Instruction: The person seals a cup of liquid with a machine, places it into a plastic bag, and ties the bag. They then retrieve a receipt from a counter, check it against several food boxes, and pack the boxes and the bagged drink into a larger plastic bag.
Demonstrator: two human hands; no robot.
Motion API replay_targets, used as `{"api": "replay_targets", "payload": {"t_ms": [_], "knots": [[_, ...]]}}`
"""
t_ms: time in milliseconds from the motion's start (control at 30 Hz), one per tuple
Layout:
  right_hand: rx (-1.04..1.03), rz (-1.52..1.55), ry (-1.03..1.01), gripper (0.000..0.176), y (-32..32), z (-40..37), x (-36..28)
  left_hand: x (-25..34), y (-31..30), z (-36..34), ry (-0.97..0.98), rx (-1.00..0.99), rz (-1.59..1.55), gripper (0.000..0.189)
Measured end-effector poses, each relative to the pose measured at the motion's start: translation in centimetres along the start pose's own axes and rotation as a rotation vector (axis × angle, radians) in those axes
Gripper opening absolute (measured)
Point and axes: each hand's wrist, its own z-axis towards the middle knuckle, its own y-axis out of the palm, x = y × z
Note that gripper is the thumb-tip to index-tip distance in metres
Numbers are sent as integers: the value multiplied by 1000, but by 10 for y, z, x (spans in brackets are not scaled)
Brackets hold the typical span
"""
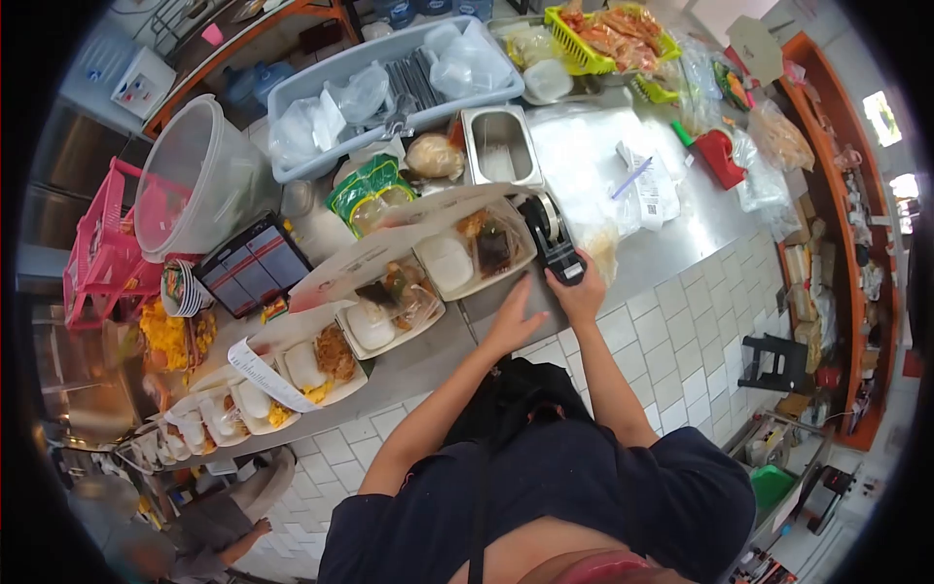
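Note:
My right hand (581, 289) is closed around the near end of a black tape dispenser (558, 255), which stands on the steel counter with a roll of tape at its far end. My left hand (514, 321) is at the counter's front edge, fingers apart and holding nothing. Just beyond it is an open paper meal box (450, 292) with white rice (449, 263) and a dark sauce packet (491, 251) among other food. To its left stands a second open meal box (392, 341) with rice and a clear-wrapped portion.
More filled boxes (326, 389) line the counter leftward, one under a paper receipt (269, 378). Behind are a tablet (255, 265), a blue tub (292, 175), a metal container (470, 124) and a green bag (365, 188). A co-worker (209, 530) is at lower left; a black stool (773, 362) stands right.

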Motion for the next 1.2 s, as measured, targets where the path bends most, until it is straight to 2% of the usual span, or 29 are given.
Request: {"api": "replay_targets", "payload": {"t_ms": [33,100,200,267,300,367,500,533,567,600,633,700,733,767,833,867,900,967,1033,1100,1133,1167,1200], "knots": [[59,-30,-36,59,-4,1,6,6,13,15,90,-33,50,77],[117,-63,-70,59,-15,12,16,19,33,45,48,-118,12,82],[92,-61,-11,59,-32,36,30,26,45,75,108,-230,-17,83],[147,-109,-103,54,-37,55,46,39,49,92,161,-251,21,83],[144,-87,-115,53,-38,65,56,49,54,102,153,-222,25,83],[111,-53,-143,52,-42,87,74,69,71,121,2,-255,111,85],[34,-56,-18,52,-50,131,100,75,102,145,-31,-142,135,89],[25,-48,24,52,-50,138,105,80,103,137,51,-130,23,84],[30,-63,-30,52,-50,145,109,85,102,127,135,-116,-85,80],[43,-72,-85,52,-49,149,106,107,81,111,77,-197,-207,72],[-57,-65,7,60,-53,152,104,125,58,92,22,-280,-327,64],[-10,6,0,66,-53,144,95,123,37,45,-216,-242,-659,44],[57,47,-4,72,-57,142,104,109,45,27,-311,-43,-790,28],[81,-73,46,77,-67,124,101,96,36,1,-457,127,-804,22],[-39,104,295,70,-77,84,97,80,22,-40,-620,577,-593,21],[-260,252,244,60,-75,72,73,54,26,-56,-575,733,-526,24],[-481,398,192,51,-69,64,48,56,23,-54,-573,866,-476,27],[-599,218,-235,31,-34,68,24,64,11,-32,-637,829,-368,30],[-626,105,-259,26,-30,70,36,62,20,-22,-686,797,-254,33],[-624,-6,-274,25,-31,76,43,47,23,-15,-640,744,40,35],[-691,-8,-237,25,-49,74,49,53,23,-15,-642,725,32,35],[-756,-20,-194,26,-68,72,57,61,28,-14,-613,789,-52,33],[-738,-46,-180,26,-79,74,66,70,31,-6,-570,851,-141,32]]}}
